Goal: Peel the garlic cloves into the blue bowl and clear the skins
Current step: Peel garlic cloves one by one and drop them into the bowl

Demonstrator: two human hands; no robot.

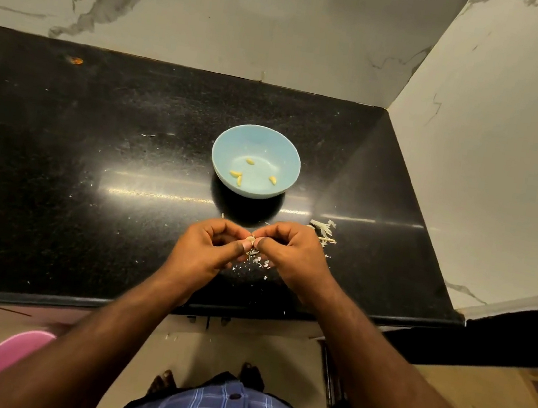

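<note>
Your left hand and right hand together pinch one clove above the counter, skins beside them, just before the bowl holding four peeled cloves.

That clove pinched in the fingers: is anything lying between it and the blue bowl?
Nothing visible does. Both hands, left hand and right hand, pinch the clove just short of the bowl; only bare counter lies between. The skins lie off to the right, out of that path.
</note>
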